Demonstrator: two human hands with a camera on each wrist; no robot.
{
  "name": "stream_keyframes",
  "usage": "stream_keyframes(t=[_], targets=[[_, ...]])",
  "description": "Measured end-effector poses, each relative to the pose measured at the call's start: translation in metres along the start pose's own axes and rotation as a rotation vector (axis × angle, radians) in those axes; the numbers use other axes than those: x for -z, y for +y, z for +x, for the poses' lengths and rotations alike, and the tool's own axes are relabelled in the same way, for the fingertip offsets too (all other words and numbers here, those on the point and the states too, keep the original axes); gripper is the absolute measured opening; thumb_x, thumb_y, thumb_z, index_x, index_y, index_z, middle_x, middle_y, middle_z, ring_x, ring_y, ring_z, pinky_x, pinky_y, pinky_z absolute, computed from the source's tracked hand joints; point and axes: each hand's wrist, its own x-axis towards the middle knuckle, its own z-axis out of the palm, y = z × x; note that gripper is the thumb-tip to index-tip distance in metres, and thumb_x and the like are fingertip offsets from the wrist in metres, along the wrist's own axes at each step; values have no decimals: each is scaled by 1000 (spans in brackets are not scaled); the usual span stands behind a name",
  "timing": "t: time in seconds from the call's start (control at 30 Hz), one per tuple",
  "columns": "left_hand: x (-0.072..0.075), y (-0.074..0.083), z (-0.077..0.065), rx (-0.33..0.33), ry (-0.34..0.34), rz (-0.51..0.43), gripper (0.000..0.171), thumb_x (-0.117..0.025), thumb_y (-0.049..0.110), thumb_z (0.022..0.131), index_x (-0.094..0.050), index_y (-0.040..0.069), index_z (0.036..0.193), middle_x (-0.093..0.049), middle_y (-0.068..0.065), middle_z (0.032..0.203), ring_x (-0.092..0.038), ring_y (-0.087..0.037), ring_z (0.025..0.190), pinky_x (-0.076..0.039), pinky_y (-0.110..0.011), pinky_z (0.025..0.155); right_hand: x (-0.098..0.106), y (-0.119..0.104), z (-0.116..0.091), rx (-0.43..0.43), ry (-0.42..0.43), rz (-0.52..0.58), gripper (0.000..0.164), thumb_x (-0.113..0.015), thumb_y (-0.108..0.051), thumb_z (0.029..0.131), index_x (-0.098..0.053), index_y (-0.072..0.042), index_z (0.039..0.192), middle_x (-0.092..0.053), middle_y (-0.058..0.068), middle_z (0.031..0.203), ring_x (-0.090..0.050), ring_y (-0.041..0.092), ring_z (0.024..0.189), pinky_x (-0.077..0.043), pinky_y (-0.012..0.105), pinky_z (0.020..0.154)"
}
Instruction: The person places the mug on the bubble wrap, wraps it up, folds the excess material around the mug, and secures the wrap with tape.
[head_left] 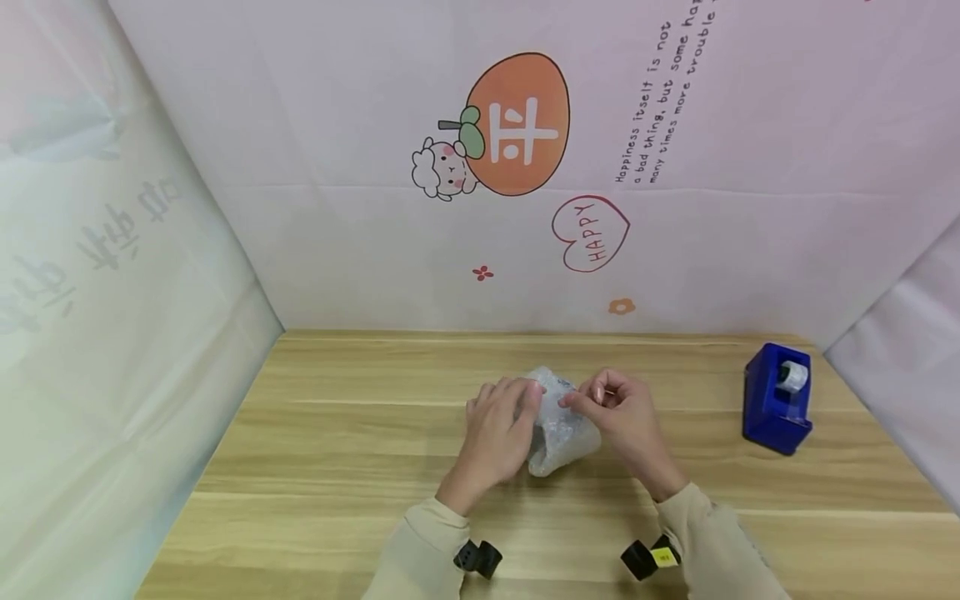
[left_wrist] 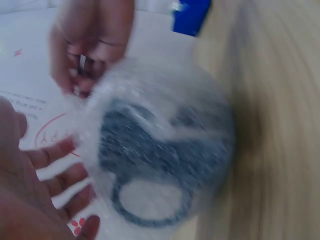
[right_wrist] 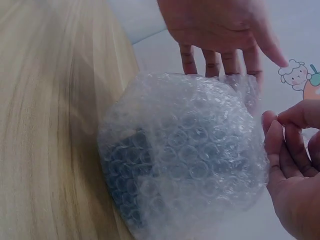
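A bundle of clear bubble wrap [head_left: 570, 433] sits on the table in front of me. Through the plastic shows a rounded thing with a blue-grey pattern and a ring-like shape [left_wrist: 150, 225] at one end; the folds blur its kind. My left hand [head_left: 495, 429] lies along the bundle's left side, its fingers [right_wrist: 210, 62] extended and spread at the wrap. On the other side, my right hand [head_left: 626, 417] pinches the wrap's upper edge between thumb and forefinger, the other fingers [right_wrist: 295, 150] curled in.
A blue tape dispenser [head_left: 776, 400] with a roll of tape [head_left: 792, 377] stands at the table's right side. A white printed sheet [head_left: 360, 208] hangs behind the wooden table [head_left: 337, 450], and pale sheets close off both sides.
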Motion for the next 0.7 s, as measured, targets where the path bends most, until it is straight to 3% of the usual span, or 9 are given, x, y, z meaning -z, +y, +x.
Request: stream_keyframes(t=[0.1,0.23,0.4,0.57,0.7], targets=[[3,5,4,88,-5,-137,39,-41,39,109,-71,14,115,-67,-4,121,-52,-27,111,-31,-56,95,-3,1,0,49,-16,-7,37,-72,8,89,-38,3,74,-63,8,77,-71,18,78,-54,23,64],[6,10,9,142,-9,-189,21,-60,33,102,-75,19,105,-68,-3,118,-52,-28,111,-27,-58,92,-6,1,0,123,-50,-43,36,-73,7,89,-41,1,73,-59,10,77,-60,13,69,-50,22,60],[8,18,12,152,-25,-104,14,-65,29,100,-74,20,96,-68,-4,115,-53,-29,108,-27,-57,89,-5,1,-1,166,-71,-74,36,-74,7,88,-42,-1,72,-59,10,78,-58,13,69,-52,23,61],[11,26,18,140,-34,36,12,-57,23,104,-65,17,97,-66,1,97,-54,-24,91,-29,-51,84,-4,-4,-4,153,-49,-96,35,-74,3,89,-45,-2,72,-62,10,81,-60,14,72,-50,22,60],[15,29,22,154,-73,65,16,-49,24,107,-62,14,104,-61,3,87,-54,-24,88,-29,-52,85,-2,-8,-6,158,-62,-55,32,-71,5,91,-45,-1,73,-64,10,82,-67,16,80,-53,23,64]])
